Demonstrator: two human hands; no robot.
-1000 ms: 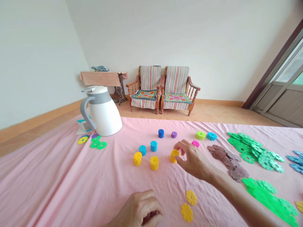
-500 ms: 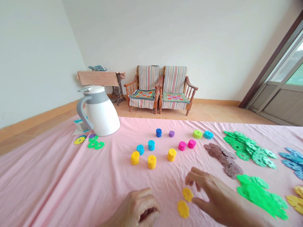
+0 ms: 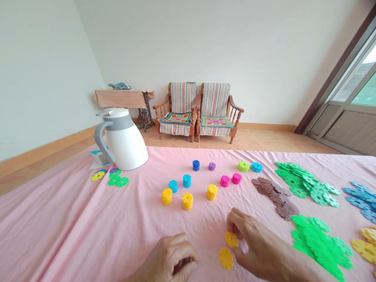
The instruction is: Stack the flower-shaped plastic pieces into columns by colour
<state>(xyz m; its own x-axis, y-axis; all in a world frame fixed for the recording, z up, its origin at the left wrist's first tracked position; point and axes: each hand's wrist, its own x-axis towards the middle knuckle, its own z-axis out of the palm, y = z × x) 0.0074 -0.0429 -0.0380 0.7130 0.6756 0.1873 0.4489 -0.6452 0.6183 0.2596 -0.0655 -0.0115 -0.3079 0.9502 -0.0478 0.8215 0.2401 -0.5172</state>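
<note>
Thumb and fingertips of my right hand [image 3: 254, 244] are closed around the edges of a yellow flower-shaped disc [image 3: 232, 239] low over the pink cloth. Just in front of it, a second yellow disc [image 3: 226, 258] lies flat. My left hand [image 3: 169, 258] rests on the cloth to the left, its fingers curled in a loose fist; nothing shows in the gap between thumb and fingers. Beyond the hands stand short stacks of such discs: yellow stacks [image 3: 187, 201], light blue stacks [image 3: 187, 180], pink stacks [image 3: 225, 181], a dark blue stack [image 3: 196, 165], a purple stack [image 3: 212, 166] and a lime stack [image 3: 243, 166].
Loose disc piles lie to the right: bright green [image 3: 319, 244], brown [image 3: 274, 197], darker green [image 3: 305, 184], blue [image 3: 361, 199] and yellow [image 3: 364, 248]. A white and grey jug [image 3: 126, 141] stands at the left, near some joined green discs [image 3: 118, 180]. Two wooden chairs [image 3: 217, 109] are behind.
The fingers and thumb of my right hand have come together onto the farther yellow disc. My left hand stays in place. The view has shifted slightly.
</note>
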